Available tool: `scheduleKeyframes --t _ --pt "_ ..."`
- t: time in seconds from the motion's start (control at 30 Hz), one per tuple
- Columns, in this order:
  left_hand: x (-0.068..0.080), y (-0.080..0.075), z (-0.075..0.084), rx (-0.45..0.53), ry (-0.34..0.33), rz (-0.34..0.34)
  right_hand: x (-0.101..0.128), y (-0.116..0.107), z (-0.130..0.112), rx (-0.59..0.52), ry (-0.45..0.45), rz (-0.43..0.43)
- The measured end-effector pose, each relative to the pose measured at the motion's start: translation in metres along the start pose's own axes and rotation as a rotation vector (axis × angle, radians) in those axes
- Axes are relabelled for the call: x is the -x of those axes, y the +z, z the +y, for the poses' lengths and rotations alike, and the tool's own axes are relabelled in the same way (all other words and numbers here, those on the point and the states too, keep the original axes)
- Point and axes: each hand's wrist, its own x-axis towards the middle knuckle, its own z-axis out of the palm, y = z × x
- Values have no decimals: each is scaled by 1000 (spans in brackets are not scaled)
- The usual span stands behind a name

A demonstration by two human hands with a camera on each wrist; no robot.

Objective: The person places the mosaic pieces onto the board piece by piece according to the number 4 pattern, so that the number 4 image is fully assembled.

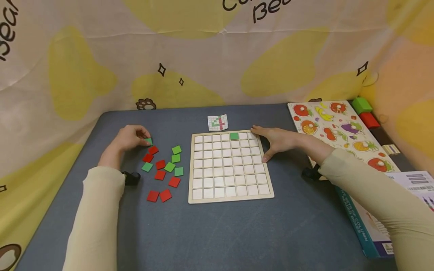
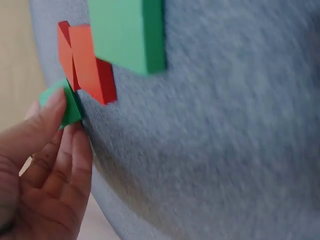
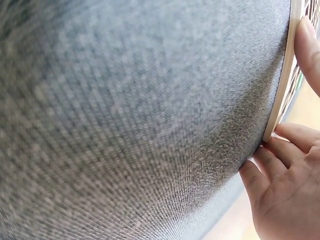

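With the left hand (image 1: 131, 136), pinching a green tile (image 1: 149, 142), and with the outspread right hand (image 1: 279, 140), touching the board (image 1: 230, 200) along one side, apparently to steady it.

The left hand (image 1: 130, 136) pinches a green tile (image 1: 148, 141) near scattered red tiles (image 1: 160, 165) and loose green tiles (image 1: 175, 158); the right hand (image 1: 277, 139) touches a flat wooden grid board (image 1: 230, 199), one green square (image 1: 234, 136) in its top row.

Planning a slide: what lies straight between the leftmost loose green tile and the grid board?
In the head view, a red tile, then a green tile, then another green tile lie between the leftmost loose green tile and the grid board.
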Motion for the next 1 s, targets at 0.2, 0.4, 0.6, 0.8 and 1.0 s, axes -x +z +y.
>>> scheduleKeyframes --t 0.2,0.4,0.6,0.8,1.0 --pt "-4 7 26 95 -23 126 1 -1 -2 0 7 -6" --pt "-21 32 80 205 28 161 1 -1 -2 2 6 -5" --pt "-36 71 141 234 146 68 1 -1 -1 -3 8 -6" --pt "-39 98 180 185 251 -35 1 -1 -1 -13 6 -5" --pt "-41 114 186 107 309 -76 0 0 -2 -19 4 -8"
